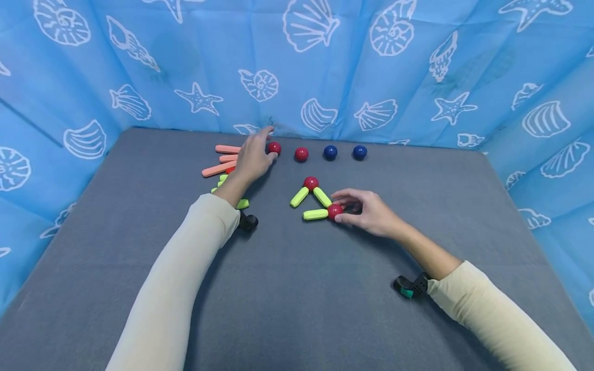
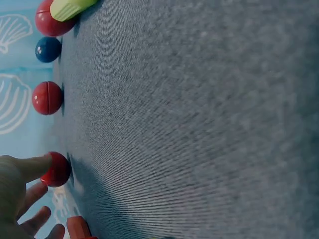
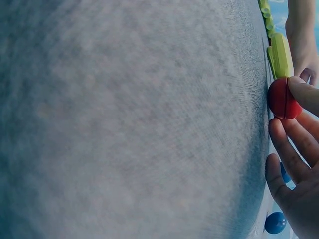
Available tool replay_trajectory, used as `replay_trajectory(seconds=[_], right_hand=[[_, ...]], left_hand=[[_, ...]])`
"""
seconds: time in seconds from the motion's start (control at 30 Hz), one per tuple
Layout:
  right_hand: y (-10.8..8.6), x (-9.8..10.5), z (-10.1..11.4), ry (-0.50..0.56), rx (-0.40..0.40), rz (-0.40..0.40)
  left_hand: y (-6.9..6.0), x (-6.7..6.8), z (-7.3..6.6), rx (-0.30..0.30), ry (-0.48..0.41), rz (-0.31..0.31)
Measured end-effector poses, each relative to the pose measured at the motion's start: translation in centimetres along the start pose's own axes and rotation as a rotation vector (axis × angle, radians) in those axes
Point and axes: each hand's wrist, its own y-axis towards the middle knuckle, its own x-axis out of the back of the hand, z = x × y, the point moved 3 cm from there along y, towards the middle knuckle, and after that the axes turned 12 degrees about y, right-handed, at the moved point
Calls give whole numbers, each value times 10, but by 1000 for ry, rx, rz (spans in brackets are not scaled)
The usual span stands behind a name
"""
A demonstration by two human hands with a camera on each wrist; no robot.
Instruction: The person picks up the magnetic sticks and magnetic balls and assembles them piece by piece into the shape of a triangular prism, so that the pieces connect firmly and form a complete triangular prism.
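Note:
My right hand [image 1: 371,212] holds a red ball [image 1: 335,211] between thumb and fingers; the right wrist view also shows the thumb on this ball [image 3: 285,98]. A yellow-green stick [image 1: 315,214] runs left from it. Another red ball [image 1: 311,183] joins two more such sticks, one on the left [image 1: 299,197] and one on the right [image 1: 322,197] whose end meets or nearly meets the held ball. At the back, my left hand [image 1: 252,157] reaches around a separate red ball [image 1: 274,148], its thumb touching or almost touching the ball [image 2: 57,170], fingers extended.
Another red ball [image 1: 301,154] and two blue balls, one nearer [image 1: 330,152] and one farther right [image 1: 359,152], line the back of the grey table [image 1: 297,288]. Orange sticks [image 1: 218,169] and yellow-green sticks [image 1: 243,204] lie partly hidden beneath the left arm. A blue curtain [image 1: 223,46] hangs behind.

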Motion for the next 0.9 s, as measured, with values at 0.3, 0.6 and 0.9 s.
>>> replay_trajectory(seconds=[0.3,0.6,0.9], right_hand=[[1,-1,1,6,-8,2],[0,0,1,19,-30,4],[-2,0,1,66,-48,-11]], left_hand=[[2,1,4,-5,45,5],[-24,10,2,-159,-141,89],[-79,22,-6,-288,-295,175]])
